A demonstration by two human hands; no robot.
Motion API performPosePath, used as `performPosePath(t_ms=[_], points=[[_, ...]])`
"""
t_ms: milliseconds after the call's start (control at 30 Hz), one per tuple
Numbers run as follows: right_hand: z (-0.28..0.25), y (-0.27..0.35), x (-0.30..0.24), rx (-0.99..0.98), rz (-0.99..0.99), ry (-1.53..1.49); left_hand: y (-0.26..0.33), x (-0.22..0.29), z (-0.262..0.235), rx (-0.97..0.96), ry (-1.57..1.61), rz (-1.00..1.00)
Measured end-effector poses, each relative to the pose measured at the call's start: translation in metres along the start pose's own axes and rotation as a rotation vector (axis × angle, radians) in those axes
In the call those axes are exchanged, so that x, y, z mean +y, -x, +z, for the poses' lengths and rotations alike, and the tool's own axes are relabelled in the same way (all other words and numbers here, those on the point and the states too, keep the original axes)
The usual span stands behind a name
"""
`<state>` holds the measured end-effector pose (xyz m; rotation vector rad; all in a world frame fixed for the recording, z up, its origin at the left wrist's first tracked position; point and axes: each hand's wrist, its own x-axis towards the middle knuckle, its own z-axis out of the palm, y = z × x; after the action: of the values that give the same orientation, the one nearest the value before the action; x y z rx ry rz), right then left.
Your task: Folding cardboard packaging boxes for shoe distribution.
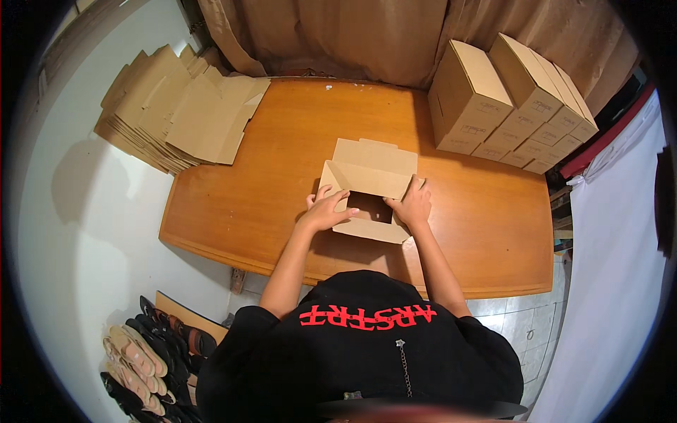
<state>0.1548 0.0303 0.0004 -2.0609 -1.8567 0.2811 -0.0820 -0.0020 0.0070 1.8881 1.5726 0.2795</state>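
Right, so the box point(374, 185) sits mid-table, toward the near edge, open at the top w/ its flaps point(377, 156) splayed, the broad one standing at the back. Plain brown card; can't make out much in the dark inside. Looks light to me, prob. nothing heavy in it; sides stiffish, flaps bendy at the creases. Dry card, so shouldn't be slippery, tho' it'd dent if squeezed hard. Best hold, I'd say, is flat-fingered on the two opp. sides, not by the loose flaps.

L hand point(324, 213) is on the left side: thumb over the opening's edge, other fingers spread outside, so it's holding that side betw. them. R hand point(416, 207) does likewise opp., thumb at the inner edge, fingers over the right flap.

Under it all, a wooden table point(233, 201). Back left, a pile of flattened cardboard point(204, 120); back right, stacked closed boxes point(474, 106). Behind, a brown curtain point(338, 35); lower left, shoes point(137, 349); far right, a white cloth point(613, 218).
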Motion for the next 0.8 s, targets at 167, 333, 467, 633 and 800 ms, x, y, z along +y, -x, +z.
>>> performPosePath(t_ms=[167, 333, 467, 633, 800], points=[[0.0, -0.003, 0.004, -0.029, 0.015, -0.036, 0.006, -0.005, 0.0, 0.024, 0.208, 0.042], [0.008, -0.011, 0.018, -0.041, 0.01, -0.209, 0.024, -0.02, -0.013, -0.037, 0.284, 0.025], [0.021, -0.026, 0.04, -0.111, 0.023, -0.501, 0.02, -0.028, -0.013, 0.014, 0.345, 0.041], [0.02, -0.025, 0.044, -0.139, -0.011, -0.616, -0.01, -0.027, 0.01, 0.304, 0.796, 0.008], [0.009, -0.013, 0.029, -0.103, -0.045, -0.395, -0.029, -0.016, 0.018, 0.619, 0.321, -0.176]])
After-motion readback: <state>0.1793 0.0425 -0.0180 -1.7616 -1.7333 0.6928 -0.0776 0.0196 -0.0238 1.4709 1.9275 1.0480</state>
